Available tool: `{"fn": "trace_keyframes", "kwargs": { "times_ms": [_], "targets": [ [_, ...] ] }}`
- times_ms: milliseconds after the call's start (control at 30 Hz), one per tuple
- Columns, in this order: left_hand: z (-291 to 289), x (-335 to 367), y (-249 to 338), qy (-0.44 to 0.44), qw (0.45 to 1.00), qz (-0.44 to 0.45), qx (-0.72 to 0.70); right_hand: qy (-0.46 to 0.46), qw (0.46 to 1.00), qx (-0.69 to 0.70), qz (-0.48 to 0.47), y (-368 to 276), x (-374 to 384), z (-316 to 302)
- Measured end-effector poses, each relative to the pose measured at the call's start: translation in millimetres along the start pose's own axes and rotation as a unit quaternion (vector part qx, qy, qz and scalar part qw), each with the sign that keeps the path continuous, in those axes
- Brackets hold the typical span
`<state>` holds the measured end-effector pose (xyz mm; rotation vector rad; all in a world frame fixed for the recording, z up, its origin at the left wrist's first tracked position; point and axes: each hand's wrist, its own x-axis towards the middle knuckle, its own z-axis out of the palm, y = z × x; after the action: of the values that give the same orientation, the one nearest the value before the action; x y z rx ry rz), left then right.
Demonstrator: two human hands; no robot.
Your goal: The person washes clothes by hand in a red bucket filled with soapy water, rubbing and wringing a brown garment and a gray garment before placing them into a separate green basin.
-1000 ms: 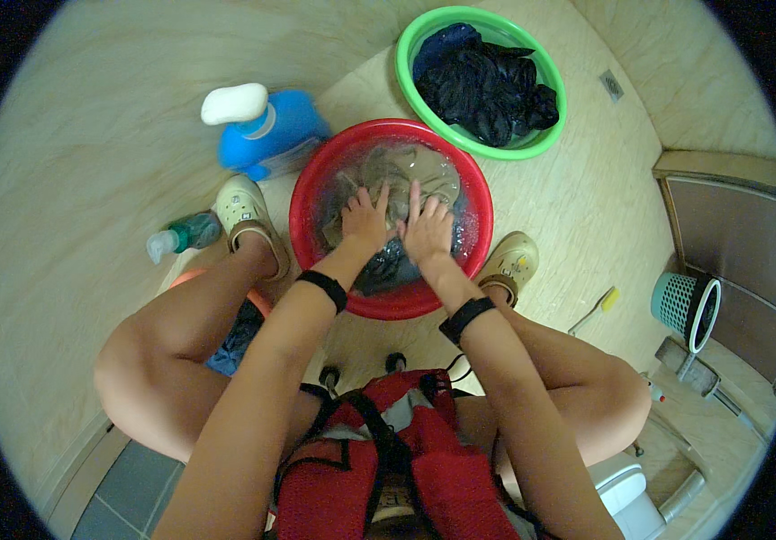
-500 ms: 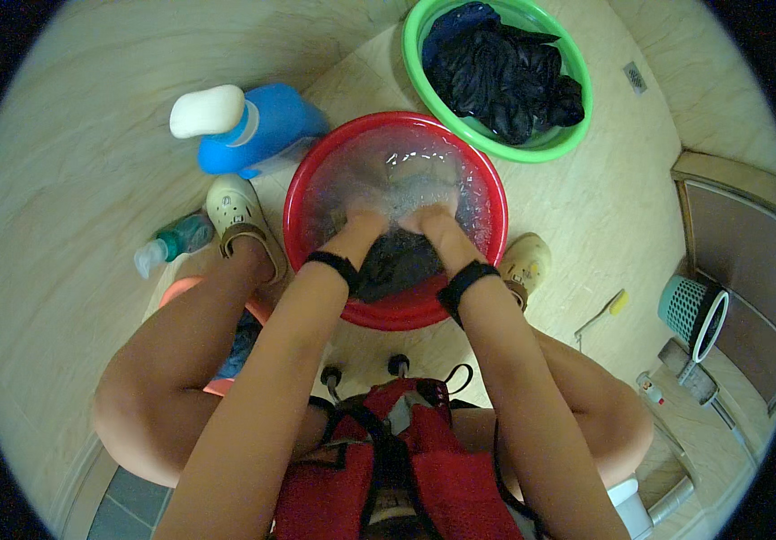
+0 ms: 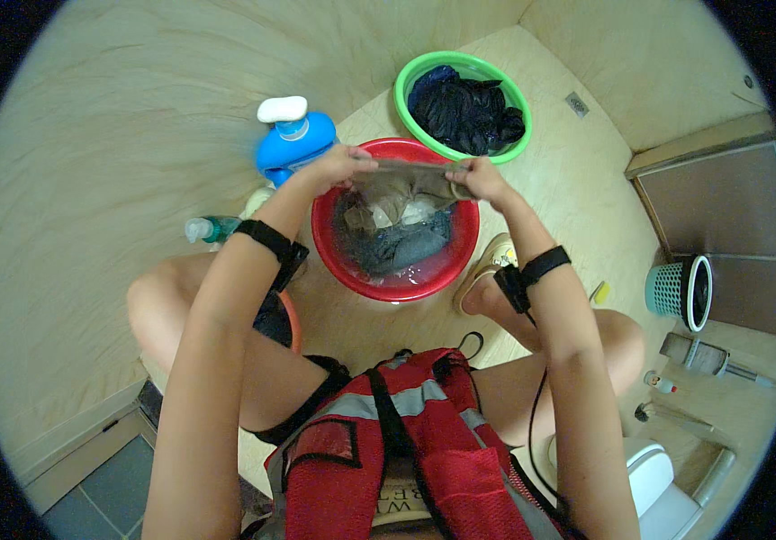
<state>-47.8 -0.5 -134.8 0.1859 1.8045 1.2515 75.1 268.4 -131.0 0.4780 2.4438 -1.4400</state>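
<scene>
A red basin (image 3: 365,283) of water stands on the floor between my feet, with dark grey cloth and pale cloth soaking in it. My left hand (image 3: 338,166) and my right hand (image 3: 478,180) each grip one end of a wet tan garment (image 3: 401,184), stretched between them and lifted above the basin's far rim. Part of the garment hangs down into the water. Both wrists wear black bands.
A green basin (image 3: 406,85) holding dark clothes sits beyond the red one. A blue detergent jug (image 3: 293,144) with a white cap stands at the left, a small teal bottle (image 3: 212,228) beside it. A teal mesh bin (image 3: 681,290) lies at the right.
My hands were pressing cloth down inside the red basin. Now both have risen out of the water, pulling the tan garment up and taut between them.
</scene>
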Motion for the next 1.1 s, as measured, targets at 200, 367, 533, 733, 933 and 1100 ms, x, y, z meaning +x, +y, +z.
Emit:
{"fn": "trace_keyframes", "kwargs": {
  "times_ms": [200, 367, 533, 733, 933, 1100],
  "targets": [
    [-1.4, -88.0, 113.0, 0.090, 0.987, 0.106, 0.081, 0.042, 0.991, 0.120, -0.033, -124.6, -65.5, -53.0],
    [-3.1, -164.0, 197.0, 0.135, 0.959, 0.244, 0.054, 0.102, 0.983, 0.098, -0.113, -214.3, -133.8, -95.9],
    [4.5, -242.9, 282.9, 0.127, 0.947, 0.292, 0.039, 0.175, 0.960, 0.134, -0.171, -295.9, -197.6, -131.2],
    [-2.9, -300.7, 342.7, 0.084, 0.900, 0.427, 0.029, 0.198, 0.920, 0.177, -0.288, -355.4, -250.5, -157.3],
    [25.8, -300.7, 327.1, 0.127, 0.896, 0.424, 0.032, 0.193, 0.920, 0.166, -0.298, -345.8, -247.9, -156.9],
    [-13.1, -206.8, 224.7, 0.131, 0.929, 0.321, 0.129, 0.176, 0.947, 0.059, -0.260, -246.0, -156.0, -102.6]
  ]
}}
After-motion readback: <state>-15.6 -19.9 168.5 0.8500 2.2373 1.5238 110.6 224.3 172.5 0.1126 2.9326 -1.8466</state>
